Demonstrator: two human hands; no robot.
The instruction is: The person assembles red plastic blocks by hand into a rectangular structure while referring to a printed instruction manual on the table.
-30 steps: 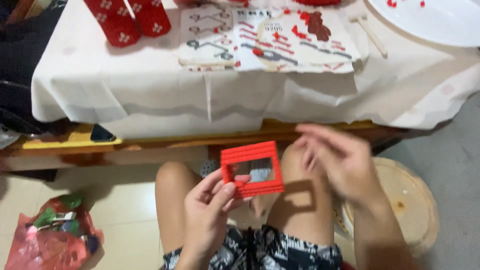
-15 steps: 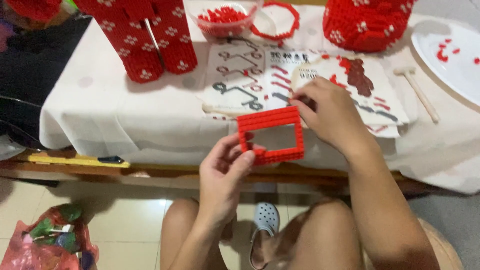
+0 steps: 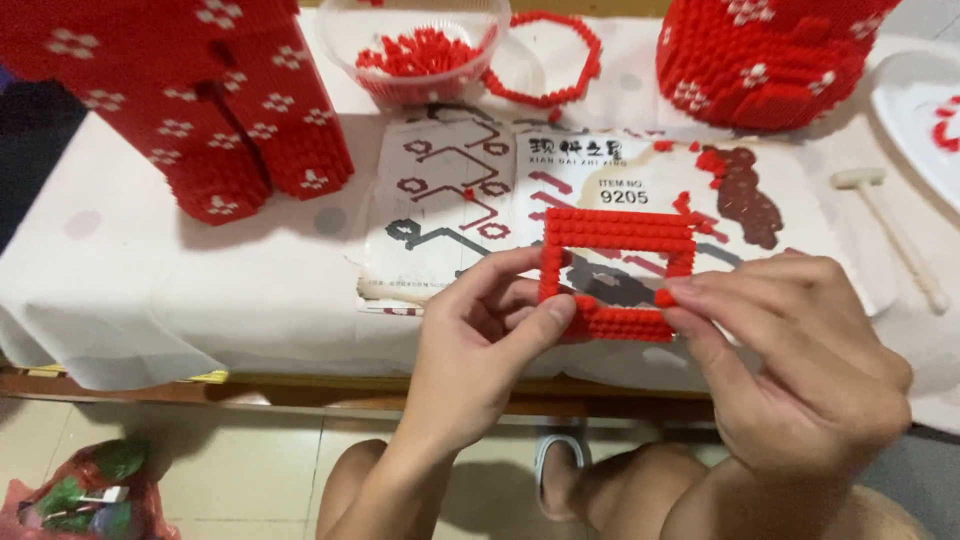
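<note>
A red square frame of small bricks (image 3: 618, 230) is held up in front of the table's near edge. My left hand (image 3: 480, 345) grips its left side and bottom left corner between thumb and fingers. My right hand (image 3: 795, 355) pinches the frame's lower right corner with the fingertips. Behind the frame an instruction sheet (image 3: 450, 190) with printed diagrams lies flat on the white tablecloth (image 3: 150, 290).
Two large red brick builds with white flower patterns stand at the back left (image 3: 230, 110) and back right (image 3: 760, 55). A clear bowl of loose red bricks (image 3: 420, 50), a red brick ring (image 3: 570, 60), a small white mallet (image 3: 890, 230) and a white plate (image 3: 925, 110) lie about. A red bag (image 3: 70, 495) sits on the floor.
The frame rose from above my knees to the table's edge. My right hand came in from the side and took hold of the frame's right corner. The view tilted up toward the table.
</note>
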